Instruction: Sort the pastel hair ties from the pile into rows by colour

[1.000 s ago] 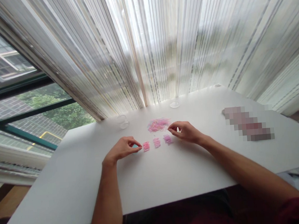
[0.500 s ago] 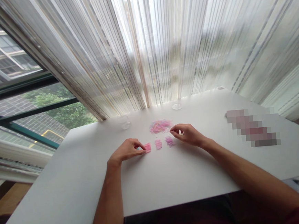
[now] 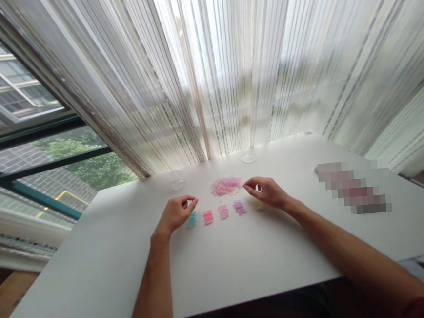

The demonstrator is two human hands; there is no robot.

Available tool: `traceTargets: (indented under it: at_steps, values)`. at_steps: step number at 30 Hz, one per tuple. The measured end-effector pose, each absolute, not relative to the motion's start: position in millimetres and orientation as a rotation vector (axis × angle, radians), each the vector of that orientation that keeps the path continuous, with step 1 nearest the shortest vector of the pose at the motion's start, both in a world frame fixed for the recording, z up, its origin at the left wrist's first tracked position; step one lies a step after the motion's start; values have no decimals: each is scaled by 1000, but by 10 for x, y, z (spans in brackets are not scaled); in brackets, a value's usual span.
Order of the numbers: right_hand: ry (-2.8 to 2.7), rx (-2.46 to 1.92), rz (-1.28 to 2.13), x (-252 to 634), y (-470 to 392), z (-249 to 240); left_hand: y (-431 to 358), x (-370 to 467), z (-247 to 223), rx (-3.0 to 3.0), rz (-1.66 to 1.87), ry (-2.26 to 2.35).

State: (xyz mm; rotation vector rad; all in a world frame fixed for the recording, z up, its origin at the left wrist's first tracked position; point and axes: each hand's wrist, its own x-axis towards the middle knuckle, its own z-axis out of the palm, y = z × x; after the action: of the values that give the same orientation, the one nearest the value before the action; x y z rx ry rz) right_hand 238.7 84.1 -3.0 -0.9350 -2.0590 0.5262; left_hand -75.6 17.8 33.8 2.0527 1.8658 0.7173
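A mixed pile of small, thin, pastel-coloured pieces (image 3: pixel 226 186), too small to name, lies on the white table (image 3: pixel 213 262). Nearer to me is a row of sorted groups: teal pieces (image 3: pixel 191 219), red-pink pieces (image 3: pixel 208 217), light pink pieces (image 3: pixel 223 212), purple pieces (image 3: pixel 239 207) and pale yellow pieces (image 3: pixel 257 204). My left hand (image 3: pixel 175 214) hovers over the teal group, thumb and forefinger pinched together. At the pile's right edge, my right hand (image 3: pixel 267 191) also pinches and partly hides the yellow group. Whatever either hand holds cannot be made out.
Toward the back left of the table stands a clear round container (image 3: pixel 177 180). A clear round lid or dish (image 3: pixel 249 157) lies at the back, near the striped sheer curtain (image 3: pixel 228 79). A pixelated object (image 3: pixel 353 187) rests on the right.
My left hand has lifted off the red-pink group and moved slightly left, uncovering that group and part of the teal one. My right hand stays at the pile's edge. The view has shifted slightly.
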Motion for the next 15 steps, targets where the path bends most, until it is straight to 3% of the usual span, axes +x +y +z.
traceTargets:
  at_steps: [10,15]
  values:
    - [-1906,-1113,506,2483,1053,-142,235,-713,280,2091,892,1892]
    - [-1903,-1127,541,2477,1087,-199,152,-766,378,2001,630,1768]
